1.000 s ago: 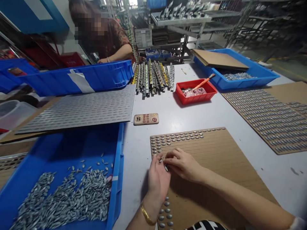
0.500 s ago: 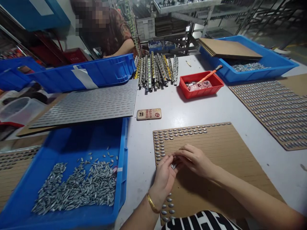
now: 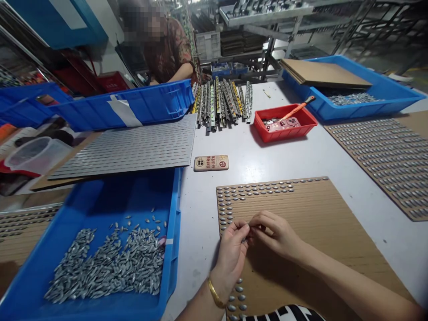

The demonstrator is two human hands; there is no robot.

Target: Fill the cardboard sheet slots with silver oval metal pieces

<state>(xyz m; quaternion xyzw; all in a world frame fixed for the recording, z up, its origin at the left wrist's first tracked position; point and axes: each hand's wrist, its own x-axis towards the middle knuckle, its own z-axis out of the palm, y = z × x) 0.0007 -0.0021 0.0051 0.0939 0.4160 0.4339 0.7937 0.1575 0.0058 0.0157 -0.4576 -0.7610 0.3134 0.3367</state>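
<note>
My left hand (image 3: 230,254) and my right hand (image 3: 276,234) meet fingertip to fingertip over the left side of a brown corrugated cardboard sheet (image 3: 317,223). Both are pinched together on small silvery oval metal pieces, mostly hidden between the fingers. Rows of the same pieces (image 3: 254,191) line the sheet's top and left edges. A blue bin (image 3: 100,205) at my left holds a heap of loose metal pieces (image 3: 110,265).
A phone (image 3: 211,162) lies above the sheet. Beyond are a red tray (image 3: 284,122) with an orange tool, a bundle of metal strips (image 3: 222,102), filled cardboard sheets (image 3: 388,156) at right, more blue bins (image 3: 351,89) and another person (image 3: 167,49) across the table.
My hands have stayed together and shifted slightly right and down on the sheet. The camera view has drifted a little.
</note>
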